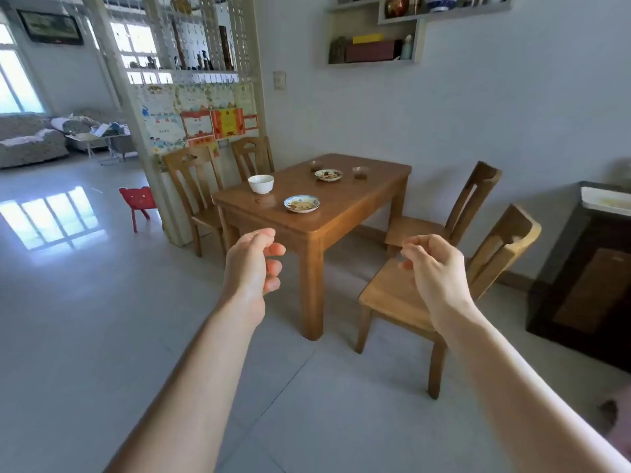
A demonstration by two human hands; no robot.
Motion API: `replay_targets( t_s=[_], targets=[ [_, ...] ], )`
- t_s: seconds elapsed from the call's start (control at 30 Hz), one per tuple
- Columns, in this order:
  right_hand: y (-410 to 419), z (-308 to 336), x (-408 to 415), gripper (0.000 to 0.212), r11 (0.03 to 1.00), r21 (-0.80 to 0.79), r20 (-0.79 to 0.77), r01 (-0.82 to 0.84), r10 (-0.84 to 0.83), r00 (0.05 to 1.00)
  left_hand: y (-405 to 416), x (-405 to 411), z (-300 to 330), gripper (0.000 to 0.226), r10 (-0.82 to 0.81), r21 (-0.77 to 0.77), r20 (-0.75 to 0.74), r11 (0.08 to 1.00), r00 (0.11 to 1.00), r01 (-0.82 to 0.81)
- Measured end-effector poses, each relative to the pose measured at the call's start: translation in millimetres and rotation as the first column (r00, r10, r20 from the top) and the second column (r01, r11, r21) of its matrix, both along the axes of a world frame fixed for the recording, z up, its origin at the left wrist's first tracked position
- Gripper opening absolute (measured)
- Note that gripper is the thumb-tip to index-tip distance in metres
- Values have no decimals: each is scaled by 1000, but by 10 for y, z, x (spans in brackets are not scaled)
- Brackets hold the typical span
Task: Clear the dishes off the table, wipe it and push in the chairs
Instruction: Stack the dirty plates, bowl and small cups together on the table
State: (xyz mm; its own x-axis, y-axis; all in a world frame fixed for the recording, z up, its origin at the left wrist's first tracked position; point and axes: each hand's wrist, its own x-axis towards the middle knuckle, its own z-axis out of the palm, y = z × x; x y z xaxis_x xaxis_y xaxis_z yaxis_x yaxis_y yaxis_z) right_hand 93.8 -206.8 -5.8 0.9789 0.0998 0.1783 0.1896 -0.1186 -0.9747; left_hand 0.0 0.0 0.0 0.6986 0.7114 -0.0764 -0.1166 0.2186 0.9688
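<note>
Smooth, lightly glossy wooden desk (345, 213); matching wooden chairs (399, 295); glazed white ceramic bowl (261, 183); shiny pale tiled floor (85, 302).

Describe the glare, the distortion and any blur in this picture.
Head view: window glare lies on the floor tiles at left; wide-angle bending tilts the shelves and walls; the small dishes far along the table look soft; both forearms stretch large toward the lower edge.
</note>
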Motion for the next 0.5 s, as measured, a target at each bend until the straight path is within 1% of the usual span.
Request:
replay_targets(
  t_s=[0.07, 0.23, 0.5],
  targets=[
    [172, -39, 205, 13, 1000, 1, -23, 0, 0, 1000, 147, 184, -59, 6, 39, -39, -6, 998, 999, -39],
    [757, -185, 833, 14, 999, 28, -109, -24, 26, 994, 625, 761, -233, 6, 37, -113, -57, 993, 998, -43],
    [1665, -370, 1889, 16, 997, 10, -237, -79, 79, 968, 1415, 1790, -421, 8, 13, -128, -171, 991, 985, -35]
  ],
)
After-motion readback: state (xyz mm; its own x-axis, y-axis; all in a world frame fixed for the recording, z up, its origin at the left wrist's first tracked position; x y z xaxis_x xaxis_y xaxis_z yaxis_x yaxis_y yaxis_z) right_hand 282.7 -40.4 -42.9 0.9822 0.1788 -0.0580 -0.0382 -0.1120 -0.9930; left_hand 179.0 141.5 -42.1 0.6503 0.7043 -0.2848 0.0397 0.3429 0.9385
